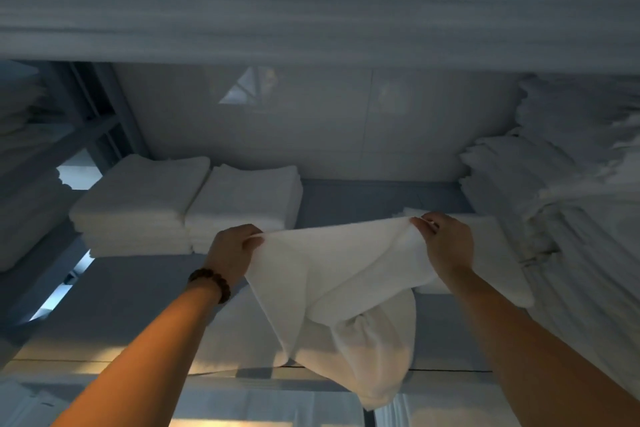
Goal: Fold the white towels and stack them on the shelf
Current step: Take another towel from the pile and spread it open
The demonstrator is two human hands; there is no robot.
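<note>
— Two bare forearms reach up from the near edge, with a beaded bracelet (210,282) on the left wrist. Why are they held so wide apart?

— To stretch the top hem. The left hand (230,250) and the right hand (445,243) each take one upper corner of the white towel (332,288). That pulls the edge taut between them, and the rest hangs down toward us in a loose twist.

— And the fingers?

— Clamped on the cloth. The left fingers (252,242) curl round their corner, and the right fingers (425,222) pinch theirs against the thumb.

— Where is the towel in relation to the shelf?

— It's in the air, just in front of the shelf (367,201) and over its bare middle stretch. I cannot tell whether the low end touches anything below.

— What are those neat piles at the far left?

— Those are folded towels (138,208), two stacks touching side by side with their edges squared to the front. I'd guess this one is meant to join them. A single folded one (495,253) lies just behind the right hand, and a rougher heap (554,184) rises at the far right.

— How far along is the folding?

— Hardly begun, I'd say. The towel is spread out but not yet halved.
</note>
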